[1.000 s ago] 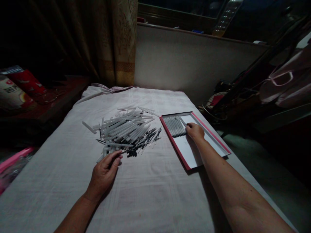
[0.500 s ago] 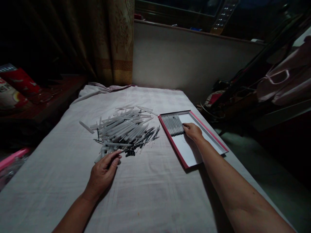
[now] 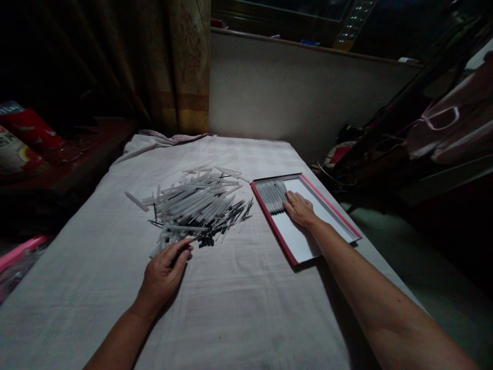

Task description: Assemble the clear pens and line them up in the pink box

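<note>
My left hand point(image 3: 166, 270) is closed in a pinch on a thin dark pen refill point(image 3: 197, 238), at the near edge of a heap. That heap mixes clear pen barrels point(image 3: 192, 200), dark-tipped refills point(image 3: 233, 215) and small black caps point(image 3: 207, 241). To the right, a shallow red-edged box point(image 3: 280, 237) with a white bottom holds a row of assembled pens point(image 3: 270, 196), side by side along its left end. My right hand point(image 3: 300, 208) rests with fingers outstretched against the right side of this row, hiding its last pens. No object shows in its grasp.
A pale checked cloth point(image 3: 231, 308) covers the table. On the left stands a dark red side table point(image 3: 88, 154) with packets. Behind are a curtain point(image 3: 190, 67) and a wall point(image 3: 269, 87); a pink garment point(image 3: 442, 133) hangs at right.
My right hand has moved slightly left, from a pinch at the row's right end to outstretched fingers on the pens. My left hand keeps its place and its hold on the refill.
</note>
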A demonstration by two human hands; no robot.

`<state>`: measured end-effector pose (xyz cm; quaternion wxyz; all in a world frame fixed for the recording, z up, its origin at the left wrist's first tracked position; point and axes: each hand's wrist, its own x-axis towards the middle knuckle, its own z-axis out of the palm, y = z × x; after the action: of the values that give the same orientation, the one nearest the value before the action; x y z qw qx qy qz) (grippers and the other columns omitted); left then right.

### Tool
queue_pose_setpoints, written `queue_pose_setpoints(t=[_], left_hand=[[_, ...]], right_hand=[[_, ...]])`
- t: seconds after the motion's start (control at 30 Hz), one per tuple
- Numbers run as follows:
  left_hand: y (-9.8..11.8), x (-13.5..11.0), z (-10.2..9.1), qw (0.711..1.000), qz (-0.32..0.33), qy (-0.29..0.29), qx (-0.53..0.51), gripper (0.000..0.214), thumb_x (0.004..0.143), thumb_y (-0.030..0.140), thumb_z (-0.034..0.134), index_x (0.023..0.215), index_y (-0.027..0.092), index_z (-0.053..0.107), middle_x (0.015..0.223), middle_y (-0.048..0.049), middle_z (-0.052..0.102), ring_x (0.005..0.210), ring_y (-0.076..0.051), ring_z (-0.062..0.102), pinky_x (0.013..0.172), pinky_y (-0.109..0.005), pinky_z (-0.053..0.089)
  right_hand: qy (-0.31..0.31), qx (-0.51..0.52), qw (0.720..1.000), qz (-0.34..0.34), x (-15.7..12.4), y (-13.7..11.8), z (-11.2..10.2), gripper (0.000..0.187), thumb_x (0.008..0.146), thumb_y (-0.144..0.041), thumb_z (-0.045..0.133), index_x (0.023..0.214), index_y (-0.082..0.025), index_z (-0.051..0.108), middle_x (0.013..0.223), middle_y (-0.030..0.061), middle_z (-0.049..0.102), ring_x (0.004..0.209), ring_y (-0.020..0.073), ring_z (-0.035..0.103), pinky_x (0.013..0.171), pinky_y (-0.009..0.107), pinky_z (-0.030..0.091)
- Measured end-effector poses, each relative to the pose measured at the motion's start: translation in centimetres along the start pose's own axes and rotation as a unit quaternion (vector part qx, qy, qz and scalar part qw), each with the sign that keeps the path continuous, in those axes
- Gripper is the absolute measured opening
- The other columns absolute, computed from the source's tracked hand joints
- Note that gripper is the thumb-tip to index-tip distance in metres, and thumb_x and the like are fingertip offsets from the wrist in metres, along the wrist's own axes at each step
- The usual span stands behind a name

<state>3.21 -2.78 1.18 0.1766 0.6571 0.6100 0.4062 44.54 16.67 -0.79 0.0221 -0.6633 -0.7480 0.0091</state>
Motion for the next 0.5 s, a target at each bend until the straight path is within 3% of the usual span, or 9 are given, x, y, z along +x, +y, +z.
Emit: queue_pose_setpoints(t=[0.17, 0.3, 0.5], left_hand=[[0.0, 0.0, -0.1, 1.000, 0.006, 0.002, 0.006, 0.035, 0.092, 0.044, 0.053, 0.113, 0.021, 0.071, 0.092, -0.0060, 0.080, 0.081, -0.020, 0.076, 0.082, -0.033, 0.061], [0.0, 0.0, -0.1, 1.000, 0.015, 0.002, 0.011, 0.034, 0.092, 0.043, 0.054, 0.113, 0.022, 0.071, 0.093, -0.0061, 0.080, 0.082, -0.020, 0.076, 0.080, -0.032, 0.061], [0.0, 0.0, 0.0, 1.000, 0.017, -0.001, 0.012, 0.033, 0.093, 0.041, 0.054, 0.114, 0.021, 0.070, 0.093, -0.0058, 0.080, 0.082, -0.020, 0.076, 0.080, -0.032, 0.060]], right_hand=[[0.000, -0.004, 1.000, -0.016, 0.3, 0.6, -0.1, 0.060, 0.102, -0.042, 0.028, 0.155, -0.017, 0.037, 0.159, 0.0148, 0.040, 0.147, 0.0322, 0.036, 0.114, 0.053, 0.036], [0.023, -0.008, 0.998, -0.063, -0.1, -0.2, 0.0, 0.068, 0.098, -0.051, 0.039, 0.157, -0.019, 0.033, 0.162, 0.0175, 0.033, 0.149, 0.0358, 0.031, 0.114, 0.054, 0.033], [-0.004, -0.017, 0.992, -0.121, -0.6, -0.9, -0.3, 0.075, 0.093, -0.059, 0.048, 0.156, -0.020, 0.036, 0.164, 0.0183, 0.028, 0.150, 0.0377, 0.026, 0.115, 0.055, 0.028]])
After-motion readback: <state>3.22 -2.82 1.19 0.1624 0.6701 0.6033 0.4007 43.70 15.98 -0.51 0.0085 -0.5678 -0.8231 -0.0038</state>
